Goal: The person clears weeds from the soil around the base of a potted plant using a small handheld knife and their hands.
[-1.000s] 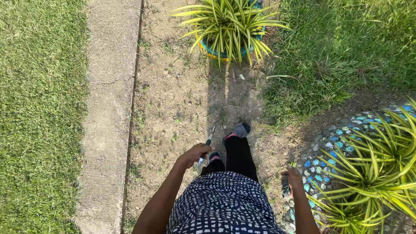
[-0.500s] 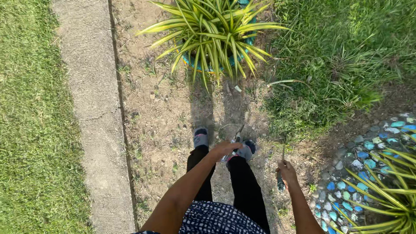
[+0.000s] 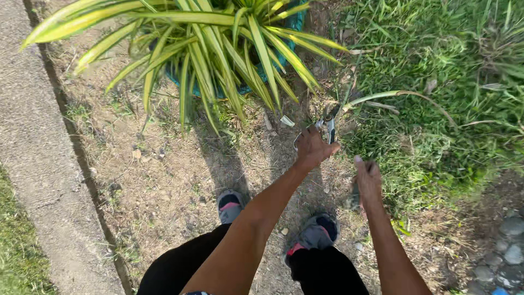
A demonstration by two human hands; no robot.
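Note:
My left hand [image 3: 313, 149] is stretched forward and grips a pair of garden shears [image 3: 329, 123], whose blades point toward the grass. My right hand [image 3: 367, 179] is beside it, closed around a dark handle-like object that I cannot make out. Just ahead stands a plant with long green-and-yellow striped leaves [image 3: 218, 49] in a teal pot [image 3: 292, 24]. My feet in grey shoes with pink [image 3: 314, 236] stand on bare, dry soil below the hands.
A concrete strip [image 3: 38, 164] runs along the left with grass beyond it. Thick grass [image 3: 436, 82] covers the right side. Grey and blue stones [image 3: 507, 257] lie at the bottom right. A long cut leaf [image 3: 398, 95] lies on the grass.
I have walked forward to the striped plant, which now fills the top of the view. Both hands have reached forward, and the shears are raised toward the plant's right side.

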